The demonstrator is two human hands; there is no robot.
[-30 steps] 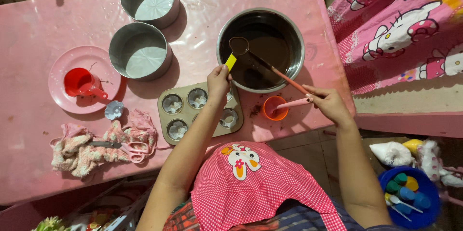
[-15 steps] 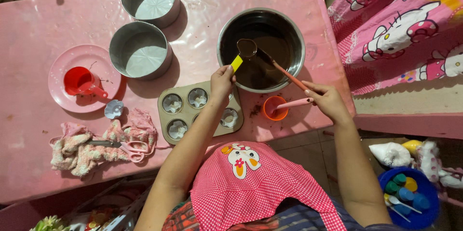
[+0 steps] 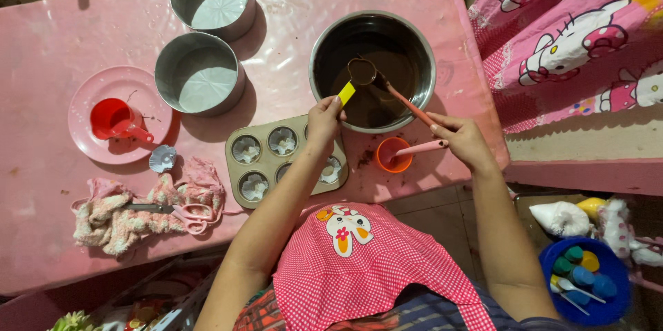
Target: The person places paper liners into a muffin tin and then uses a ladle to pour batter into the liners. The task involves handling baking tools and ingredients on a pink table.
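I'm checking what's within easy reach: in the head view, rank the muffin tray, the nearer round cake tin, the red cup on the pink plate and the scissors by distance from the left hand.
From the left hand:
1. Muffin tray, directly beneath it.
2. Nearer round cake tin, to its left.
3. Scissors, on the cloth, lower left.
4. Red cup, on the pink plate, far left.

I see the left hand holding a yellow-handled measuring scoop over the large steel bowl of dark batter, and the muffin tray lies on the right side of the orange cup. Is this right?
Not quite. In the head view the muffin tray lies to the left of the orange cup, not to its right. The rest holds: the left hand holds the yellow-handled measuring scoop over the large steel bowl of dark batter.
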